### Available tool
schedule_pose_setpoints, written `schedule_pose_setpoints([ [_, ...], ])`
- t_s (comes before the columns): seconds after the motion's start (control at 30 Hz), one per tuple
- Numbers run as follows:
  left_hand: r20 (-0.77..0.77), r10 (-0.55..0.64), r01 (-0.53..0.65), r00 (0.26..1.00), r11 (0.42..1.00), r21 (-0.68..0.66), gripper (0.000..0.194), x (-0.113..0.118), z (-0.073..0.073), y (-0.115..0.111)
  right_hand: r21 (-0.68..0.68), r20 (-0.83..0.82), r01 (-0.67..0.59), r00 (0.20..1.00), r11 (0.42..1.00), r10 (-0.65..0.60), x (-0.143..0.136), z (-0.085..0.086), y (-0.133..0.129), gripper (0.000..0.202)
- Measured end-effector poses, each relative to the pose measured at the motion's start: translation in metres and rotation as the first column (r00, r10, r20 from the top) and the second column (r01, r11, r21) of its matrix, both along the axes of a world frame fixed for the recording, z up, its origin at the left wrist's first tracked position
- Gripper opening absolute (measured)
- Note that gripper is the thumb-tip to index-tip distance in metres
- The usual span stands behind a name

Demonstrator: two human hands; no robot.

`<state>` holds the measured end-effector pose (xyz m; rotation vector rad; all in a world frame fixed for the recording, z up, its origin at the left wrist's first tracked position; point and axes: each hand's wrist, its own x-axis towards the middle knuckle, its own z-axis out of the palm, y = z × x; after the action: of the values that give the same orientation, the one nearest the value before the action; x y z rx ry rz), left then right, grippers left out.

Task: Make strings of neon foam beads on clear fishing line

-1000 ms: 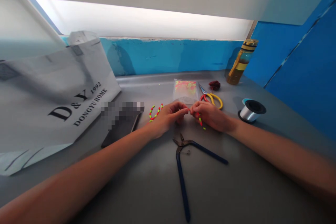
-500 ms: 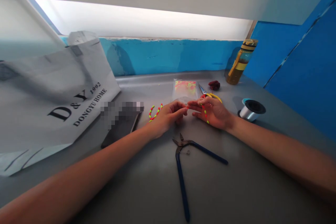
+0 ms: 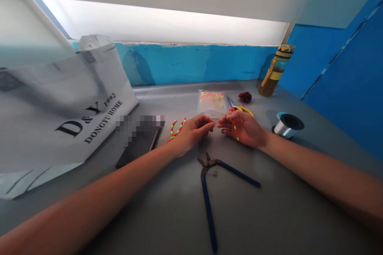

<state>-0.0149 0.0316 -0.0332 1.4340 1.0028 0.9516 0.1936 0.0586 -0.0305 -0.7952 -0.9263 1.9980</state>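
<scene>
My left hand [image 3: 196, 129] is closed in a pinch, with a small red bead [image 3: 214, 124] showing at its fingertips. Across a narrow gap, my right hand [image 3: 241, 126] has its thumb and index finger closed on a string of red and yellow-green beads [image 3: 235, 129]; the beads hang down in front of the palm and its other fingers are loosely curled. A second length of beaded string [image 3: 176, 131] curves on the table beside my left wrist, partly hidden by the forearm. Any thread between the hands is too thin to make out.
Open blue-handled pliers [image 3: 211, 163] lie in front of the hands. Behind them are a clear bag of beads [image 3: 212, 101], scissors [image 3: 241, 108] and a dark red item [image 3: 245, 97]. A wire spool [image 3: 284, 125] and bottle [image 3: 273, 73] stand right; a dark phone-like object [image 3: 139, 149] and white bag [image 3: 89, 111] are left.
My right hand's fingertips have drawn slightly away from my left hand, opening a small gap. The red bead now shows at my left fingertips. The view has shifted very slightly.
</scene>
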Motion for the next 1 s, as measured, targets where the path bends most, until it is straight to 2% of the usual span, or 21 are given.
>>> schedule_pose_setpoints([
  [0.33, 0.003, 0.027, -0.027, 1.000, 1.000, -0.010, 0.026, 0.0003, -0.0024, 0.0018, 0.084, 0.045, -0.130, 0.991, 0.988, 0.127, -0.0018, 0.0022, -0.0025, 0.006],
  [0.53, 0.034, 0.039, -0.038, 0.999, 0.998, -0.045, 0.024, -0.0013, -0.0036, 0.0026, 0.138, 0.114, -0.170, 0.981, 0.976, 0.155, -0.0022, 0.0021, -0.0042, 0.003],
  [1.0, 0.090, 0.065, -0.060, 0.994, 0.997, -0.053, 0.024, -0.0046, -0.0063, 0.0076, 0.146, 0.161, -0.199, 0.971, 0.969, 0.175, -0.0020, 0.0019, -0.0042, 0.003],
])
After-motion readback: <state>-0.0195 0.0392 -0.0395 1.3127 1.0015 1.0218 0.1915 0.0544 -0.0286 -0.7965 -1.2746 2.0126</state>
